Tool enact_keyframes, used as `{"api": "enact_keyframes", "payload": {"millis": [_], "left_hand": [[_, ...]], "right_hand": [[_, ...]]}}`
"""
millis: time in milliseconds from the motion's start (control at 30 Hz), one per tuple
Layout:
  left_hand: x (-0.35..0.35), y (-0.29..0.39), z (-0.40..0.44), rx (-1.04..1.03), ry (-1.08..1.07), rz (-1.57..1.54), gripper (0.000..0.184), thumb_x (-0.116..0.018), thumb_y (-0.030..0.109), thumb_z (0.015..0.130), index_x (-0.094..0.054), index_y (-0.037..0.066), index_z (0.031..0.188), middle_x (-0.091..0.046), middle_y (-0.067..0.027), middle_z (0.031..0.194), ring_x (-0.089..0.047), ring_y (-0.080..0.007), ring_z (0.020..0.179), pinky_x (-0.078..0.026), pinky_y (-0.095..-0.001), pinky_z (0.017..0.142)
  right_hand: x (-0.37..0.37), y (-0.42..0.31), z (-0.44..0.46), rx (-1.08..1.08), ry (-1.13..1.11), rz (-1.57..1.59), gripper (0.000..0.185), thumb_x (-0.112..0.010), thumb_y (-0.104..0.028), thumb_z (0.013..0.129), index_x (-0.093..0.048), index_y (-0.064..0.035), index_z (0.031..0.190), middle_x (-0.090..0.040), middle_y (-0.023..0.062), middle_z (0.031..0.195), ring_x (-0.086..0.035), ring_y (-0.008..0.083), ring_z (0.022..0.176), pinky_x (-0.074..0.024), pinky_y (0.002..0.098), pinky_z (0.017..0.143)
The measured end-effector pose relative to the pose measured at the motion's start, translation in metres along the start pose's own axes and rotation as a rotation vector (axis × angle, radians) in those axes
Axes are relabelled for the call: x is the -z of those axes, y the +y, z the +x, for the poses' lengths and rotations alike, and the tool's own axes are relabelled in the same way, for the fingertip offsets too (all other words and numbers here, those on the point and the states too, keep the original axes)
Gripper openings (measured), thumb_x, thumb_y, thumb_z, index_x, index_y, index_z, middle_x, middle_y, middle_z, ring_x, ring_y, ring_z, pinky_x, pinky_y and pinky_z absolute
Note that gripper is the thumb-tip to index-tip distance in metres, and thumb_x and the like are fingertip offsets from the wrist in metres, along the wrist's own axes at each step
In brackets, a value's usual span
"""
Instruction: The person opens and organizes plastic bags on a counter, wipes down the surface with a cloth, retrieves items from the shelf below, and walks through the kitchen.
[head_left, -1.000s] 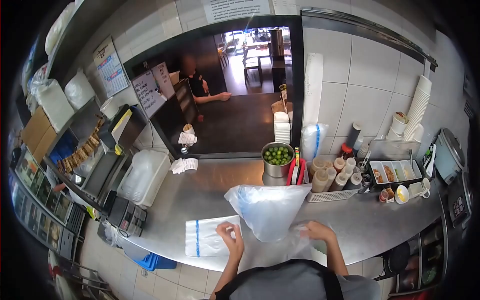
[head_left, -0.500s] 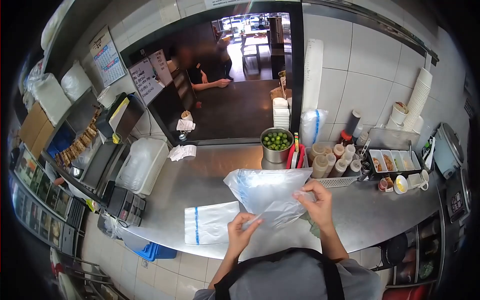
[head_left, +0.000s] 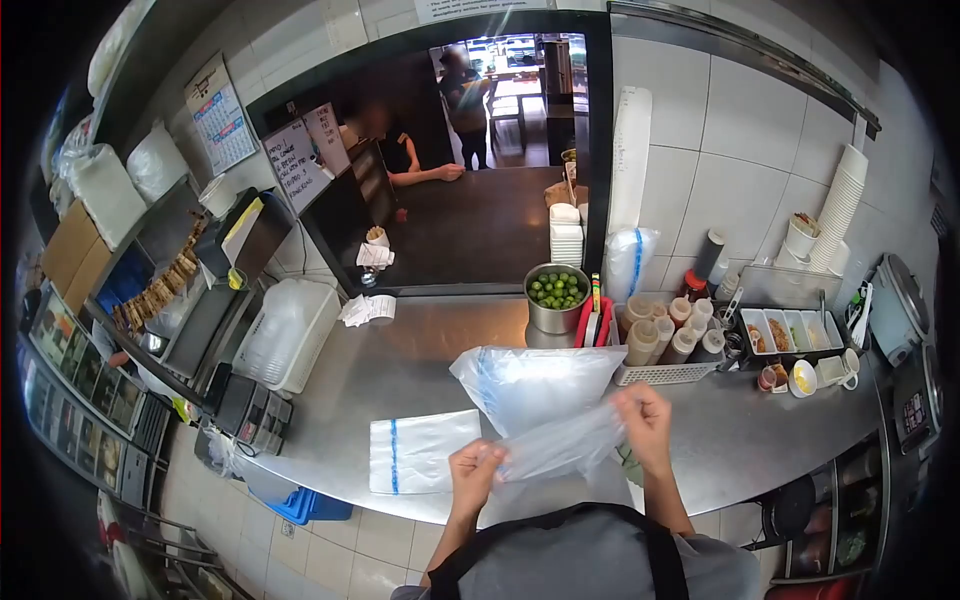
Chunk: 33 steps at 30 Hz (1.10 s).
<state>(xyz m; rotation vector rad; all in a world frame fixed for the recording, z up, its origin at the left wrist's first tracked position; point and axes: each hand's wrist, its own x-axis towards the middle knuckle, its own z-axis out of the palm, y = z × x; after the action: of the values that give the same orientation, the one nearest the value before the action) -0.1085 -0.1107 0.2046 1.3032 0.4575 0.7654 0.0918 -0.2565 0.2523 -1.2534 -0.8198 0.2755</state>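
At the near edge, the wearer's grey top with black straps (head_left: 570, 560). Just ahead, two bare hands stretch a strip of clear plastic (head_left: 565, 440) between them, raised above a steel table (head_left: 345, 420). The left hand (head_left: 476, 478) has its grip closed on the strip's lower end; the right hand (head_left: 645, 425), a little higher and farther forward, has its grip pinched on the other end. A bit of green cloth (head_left: 629, 464) shows beside the right wrist. Near the left hand, on its left, a flat white plastic stack with a blue stripe (head_left: 428, 453) lies on the table. Just beyond the strip sits a larger heap of cloudy plastic (head_left: 540, 382), partly overlapped by it; whether the two are joined, I cannot tell. Farther back stand a steel pot (head_left: 555, 318) of green fruit (head_left: 557, 288), a white basket (head_left: 665, 374) of squeeze bottles (head_left: 668, 335) and, to the right, a tray of divided food (head_left: 790, 332). At the back, through a wall opening, one person rests a forearm (head_left: 430, 176) on a dark counter (head_left: 470, 235), and another person (head_left: 465, 100) stands farther off
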Motion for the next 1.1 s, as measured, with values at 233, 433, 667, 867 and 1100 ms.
{"api": "enact_keyframes", "payload": {"millis": [233,433,667,867,1100], "left_hand": [[-0.015,0.007,0.009,-0.460,-0.276,-0.280,0.025,-0.053,0.019,0.089,-0.055,0.005,0.068,-0.051,-0.0036,0.061,-0.050,-0.0167,0.053,-0.043,-0.0283,0.050],[0.022,-0.005,-0.001,-0.023,-0.480,-0.820,0.032,-0.049,0.034,0.090,-0.042,0.009,0.071,-0.046,-0.0018,0.060,-0.042,-0.0120,0.050,-0.038,-0.0280,0.046],[0.032,-0.036,-0.007,-0.011,-0.590,-0.706,0.023,-0.057,0.028,0.085,-0.048,0.006,0.083,-0.052,-0.0038,0.069,-0.049,-0.0136,0.061,-0.041,-0.0292,0.053],[0.026,-0.019,-0.006,0.120,-0.026,-1.042,0.033,-0.057,0.018,0.082,-0.040,0.012,0.110,-0.057,-0.0087,0.071,-0.056,-0.0178,0.060,-0.046,-0.0303,0.052],[0.030,-0.001,0.006,-0.220,-1.006,-0.704,0.024,-0.058,0.002,0.078,-0.061,0.004,0.102,-0.057,-0.0108,0.081,-0.056,-0.0145,0.066,-0.043,-0.0213,0.054]], "right_hand": [[0.024,0.016,-0.015,-0.365,-0.471,0.071,0.029,-0.050,-0.018,0.091,-0.057,0.0009,0.069,-0.056,0.0022,0.066,-0.052,0.0075,0.060,-0.0402,0.0247,0.054],[-0.001,0.023,-0.015,-0.176,-0.633,-0.200,0.038,-0.045,-0.029,0.093,-0.062,0.0016,0.077,-0.059,0.0065,0.068,-0.056,0.0141,0.058,-0.0444,0.0291,0.055],[0.008,0.020,-0.012,-0.238,-0.404,0.733,0.023,-0.048,-0.018,0.091,-0.058,0.0020,0.084,-0.059,0.0060,0.076,-0.058,0.0170,0.068,-0.0460,0.0292,0.064],[-0.003,0.003,-0.006,-0.101,-1.131,-0.109,0.017,-0.057,-0.016,0.085,-0.061,0.0003,0.082,-0.060,0.0075,0.077,-0.058,0.0191,0.075,-0.0458,0.0329,0.071],[0.027,0.018,-0.013,0.110,-0.799,0.855,0.018,-0.063,-0.014,0.081,-0.065,0.0042,0.085,-0.064,0.0119,0.084,-0.060,0.0267,0.077,-0.0446,0.0407,0.080]]}}
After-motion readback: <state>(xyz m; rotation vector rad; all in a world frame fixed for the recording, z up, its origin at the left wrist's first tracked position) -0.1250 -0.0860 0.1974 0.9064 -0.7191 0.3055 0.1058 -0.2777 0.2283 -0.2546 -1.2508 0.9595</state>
